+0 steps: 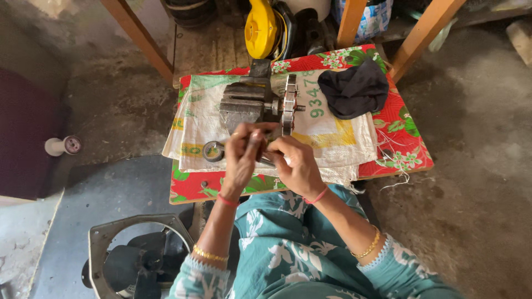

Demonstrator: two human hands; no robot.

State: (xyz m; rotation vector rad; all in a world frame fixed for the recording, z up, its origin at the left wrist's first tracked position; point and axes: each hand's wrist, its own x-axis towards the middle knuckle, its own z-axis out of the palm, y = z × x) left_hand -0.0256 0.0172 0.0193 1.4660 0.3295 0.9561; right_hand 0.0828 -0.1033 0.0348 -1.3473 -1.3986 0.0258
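You are sitting at a low counter (399,160) covered in a red flowered cloth, with a pale woven sack (332,138) spread over it. Both of your hands are meeting just in front of a small bench vise (244,102). Your left hand (241,158) is curling its fingers closed around a thin dark metal piece (256,145), which is mostly hidden by the fingers. Your right hand (296,166) is closing narrowly beside it, pinching near the same piece; exactly what it is gripping I cannot tell.

The vise is standing on the sack near the middle of the counter, and a flat, toothed metal disc (289,104) is sitting at its right end, standing on edge with its shaft running left to right along the vise's long axis. The disc is looking like stacked steel: heavy for its size, stiff and hard-edged, so I judge the rim or the shaft stub to be the safest hold, with fingers off the teeth. The thin piece in your hands is likely rigid, light and easy to drop.

A small metal ring (213,150) is lying just left of your left hand. A black cloth (354,88) is resting on the far right of the counter, and a fan frame (138,260) is lying on the floor beside your left knee.
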